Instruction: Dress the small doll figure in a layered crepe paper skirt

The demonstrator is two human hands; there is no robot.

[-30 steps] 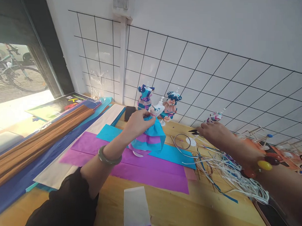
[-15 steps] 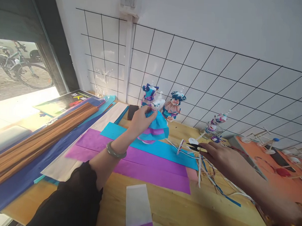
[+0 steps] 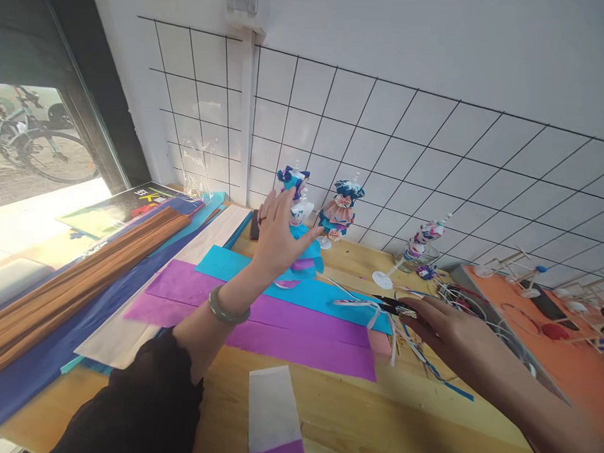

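My left hand (image 3: pixel 276 235) is raised with its fingers spread, just in front of a paper doll (image 3: pixel 308 253) in a blue and purple skirt with a white head. The hand partly covers the doll, which stands upright on the paper strips. Low over the right end of the strips, my right hand (image 3: pixel 445 323) is closed around black-bladed scissors (image 3: pixel 387 302), blades pointing left. By the blades lie thin paper strips (image 3: pixel 373 316), white and striped. Blue crepe paper (image 3: pixel 329 300) and purple crepe paper (image 3: pixel 301 347) lie flat beneath.
Two more paper dolls stand behind, one with a pink skirt (image 3: pixel 338 218). A thin figure on a white base (image 3: pixel 382 279) leans near a glass jar. Brown folded paper (image 3: pixel 94 277) lies left. An orange tray (image 3: pixel 532 343) is right; a white-purple piece (image 3: pixel 275 412) lies in front.
My left hand has let go of the doll and its fingers have spread. The small striped piece near the scissors has tipped flat. My right hand keeps hold of the scissors.
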